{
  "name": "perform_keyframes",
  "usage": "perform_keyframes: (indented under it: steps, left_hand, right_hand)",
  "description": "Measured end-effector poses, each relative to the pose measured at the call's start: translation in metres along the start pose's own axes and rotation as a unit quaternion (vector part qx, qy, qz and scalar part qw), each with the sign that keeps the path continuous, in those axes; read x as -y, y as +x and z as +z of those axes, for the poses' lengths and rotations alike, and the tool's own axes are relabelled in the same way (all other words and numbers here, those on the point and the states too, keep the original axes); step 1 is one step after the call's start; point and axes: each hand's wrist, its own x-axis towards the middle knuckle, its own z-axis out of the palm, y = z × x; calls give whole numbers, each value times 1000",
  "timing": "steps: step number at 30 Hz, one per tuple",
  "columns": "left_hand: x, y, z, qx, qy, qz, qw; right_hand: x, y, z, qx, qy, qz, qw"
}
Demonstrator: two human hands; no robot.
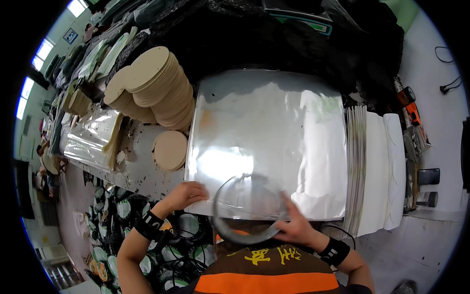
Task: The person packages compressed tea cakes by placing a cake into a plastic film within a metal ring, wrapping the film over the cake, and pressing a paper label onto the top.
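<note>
In front of me lies a stack of shiny clear plastic sheets or bags (245, 122). My left hand (190, 194) is closed at the stack's near left corner, fingers pinched on the edge of the plastic. Over the near edge, a round grey ring (240, 238) tilts upright, its middle see-through and blurred by motion. Gripping its right side is my right hand (296, 226), thumb and fingers around the rim. Whether a film or disc fills the ring, I cannot tell.
Tall piles of round tan discs (161, 83) stand at the back left, with a low pile (170, 150) nearer. Folded clear plastic (93, 139) lies farther left. Black material (235, 44) heaps behind. White sheets (372, 171) are at right. Many wrapped round items (188, 225) sit below left.
</note>
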Motion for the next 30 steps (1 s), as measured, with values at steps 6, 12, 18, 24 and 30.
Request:
perform_keyframes:
  steps: [6, 12, 18, 24, 30]
  left_hand:
    - [-41, 0, -13, -151, 111, 69, 980]
    - [-8, 22, -9, -201, 153, -16, 967]
    - [83, -7, -14, -278, 349, -201, 872]
    - [72, -1, -54, -242, 215, -186, 927]
    - [42, 8, -56, -288, 199, -241, 905]
  right_hand:
    - [-28, 61, 11, -63, -10, 22, 998]
    - [-70, 33, 4, -83, -102, 158, 979]
    - [-12, -42, -79, 73, 148, 323, 932]
    - [-242, 201, -232, -353, -28, 192, 915]
    - [-319, 303, -258, -388, -102, 415, 817]
